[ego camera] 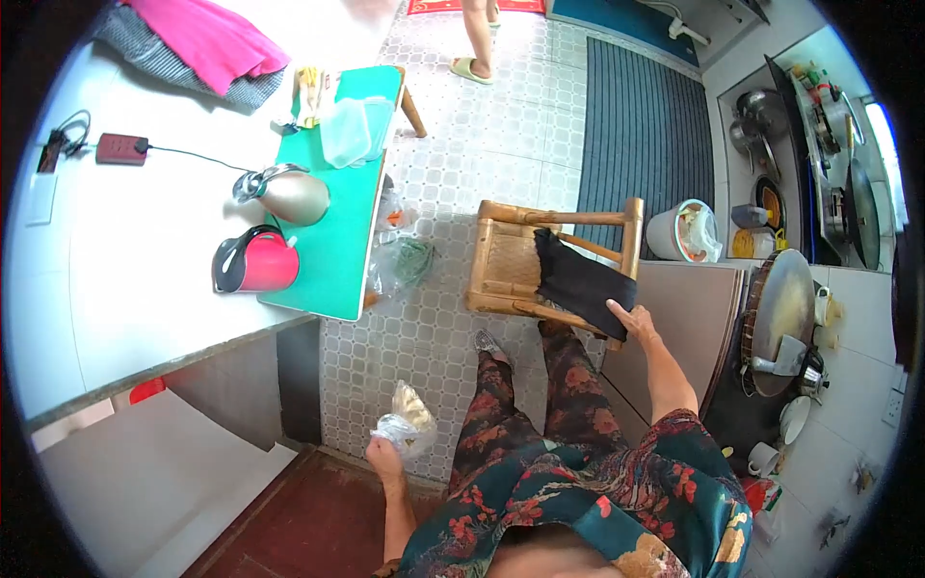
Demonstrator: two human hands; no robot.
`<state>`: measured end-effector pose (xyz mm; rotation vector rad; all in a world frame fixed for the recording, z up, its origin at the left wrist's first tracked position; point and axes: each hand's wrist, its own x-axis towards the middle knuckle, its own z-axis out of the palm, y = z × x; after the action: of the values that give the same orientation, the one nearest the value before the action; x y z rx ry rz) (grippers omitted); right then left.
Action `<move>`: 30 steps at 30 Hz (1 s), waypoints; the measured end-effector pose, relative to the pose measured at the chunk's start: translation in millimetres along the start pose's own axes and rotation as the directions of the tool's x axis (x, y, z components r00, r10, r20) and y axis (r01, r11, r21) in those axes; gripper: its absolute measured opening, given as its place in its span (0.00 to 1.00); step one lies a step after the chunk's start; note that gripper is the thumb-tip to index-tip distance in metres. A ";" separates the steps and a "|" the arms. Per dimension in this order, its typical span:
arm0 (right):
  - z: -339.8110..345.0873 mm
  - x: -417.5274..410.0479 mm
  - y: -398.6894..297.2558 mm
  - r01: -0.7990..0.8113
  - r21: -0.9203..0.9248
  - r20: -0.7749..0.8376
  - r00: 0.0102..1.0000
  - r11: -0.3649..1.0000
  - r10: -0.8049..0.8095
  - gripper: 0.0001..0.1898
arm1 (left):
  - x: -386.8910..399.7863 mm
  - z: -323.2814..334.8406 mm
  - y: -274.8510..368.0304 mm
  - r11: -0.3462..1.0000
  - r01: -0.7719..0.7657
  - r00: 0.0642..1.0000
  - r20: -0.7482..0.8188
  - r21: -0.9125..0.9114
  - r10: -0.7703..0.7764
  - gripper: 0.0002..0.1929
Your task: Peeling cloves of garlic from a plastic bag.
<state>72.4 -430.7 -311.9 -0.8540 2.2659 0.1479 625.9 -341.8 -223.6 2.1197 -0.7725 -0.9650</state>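
My left hand [385, 456] grips the gathered neck of a clear plastic bag [410, 419] with pale, lumpy contents that I cannot make out. The bag hangs over the tiled floor, left of my legs. Out in front to the right, my right hand [637, 321] holds the near corner of a black cloth [582, 282], thumb on top; its other fingers are mostly hidden. That cloth lies across a small bamboo chair [508, 253] with a woven seat. Whether my fingers also grip the chair frame beneath is hidden.
At left, a table with a green top [340, 267] bears a pink kettle [271, 261], a vacuum jug [296, 196] and plastic containers [347, 134]. Bagged things [401, 264] lie beside it. A white bin [668, 231] stands beyond the chair. Another person's leg [477, 32] shows at the far end.
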 end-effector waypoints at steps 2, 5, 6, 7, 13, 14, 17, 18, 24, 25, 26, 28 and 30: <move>1.4 1.6 10.2 0.076 0.185 0.068 0.994 0.980 -0.089 0.50 | 0.8 15.9 17.6 0.999 -0.013 0.999 0.051 -0.033 0.015 0.13; 4.1 4.9 12.4 0.055 0.270 0.106 0.991 0.961 -0.087 0.38 | -5.7 47.9 46.6 0.990 0.025 0.999 0.041 -0.136 -0.020 0.12; 2.9 -1.7 7.5 0.063 0.273 0.121 0.988 0.960 -0.099 0.38 | -7.5 53.3 52.2 0.992 0.024 0.999 0.024 -0.128 -0.021 0.12; -1.3 -11.7 -1.6 0.100 0.437 0.086 0.985 0.894 -0.152 0.35 | -7.6 61.0 56.4 0.997 0.015 0.998 0.057 -0.076 -0.010 0.12; -21.4 -15.3 -59.9 0.126 0.718 -0.016 0.986 0.684 -0.165 0.30 | -12.4 124.2 109.1 0.989 0.075 0.996 0.058 -0.127 -0.068 0.11; -20.7 -7.9 -64.3 0.130 0.706 -0.012 0.985 0.697 -0.172 0.29 | -11.8 134.2 115.2 0.986 0.090 0.995 0.051 -0.138 -0.083 0.11; -31.2 7.4 -90.0 0.115 0.711 0.092 0.963 0.694 -0.254 0.26 | -16.4 160.1 143.3 0.968 0.104 0.994 0.053 -0.226 -0.094 0.11; -36.3 13.2 -102.5 0.122 0.712 0.093 0.960 0.691 -0.265 0.26 | -16.2 163.2 149.2 0.962 0.103 0.995 0.042 -0.254 -0.096 0.11; -99.9 42.8 -179.9 -0.026 0.808 0.335 0.842 0.588 -0.423 0.22 | -14.8 166.2 191.0 0.956 0.089 0.994 -0.034 -0.279 -0.103 0.11; -126.7 36.0 -195.1 -0.092 0.827 0.378 0.821 0.554 -0.428 0.22 | -15.6 162.7 193.6 0.944 0.110 0.989 -0.057 -0.312 -0.134 0.11; -151.7 36.6 -206.4 -0.126 0.835 0.387 0.826 0.536 -0.408 0.22 | -12.3 160.3 202.0 0.940 0.115 0.989 -0.053 -0.322 -0.139 0.11; -178.6 48.2 -216.5 -0.120 0.837 0.380 0.829 0.534 -0.411 0.23 | -3.9 160.5 207.8 0.930 0.108 0.989 -0.057 -0.350 -0.136 0.10; -210.4 47.2 -228.6 -0.141 0.859 0.371 0.834 0.492 -0.408 0.24 | 3.7 167.1 220.7 0.920 0.107 0.989 -0.053 -0.376 -0.137 0.10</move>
<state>67.0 -703.0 -155.2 -0.3377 1.3845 -0.7268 442.6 -531.2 -138.9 1.8731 -0.3814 -0.9979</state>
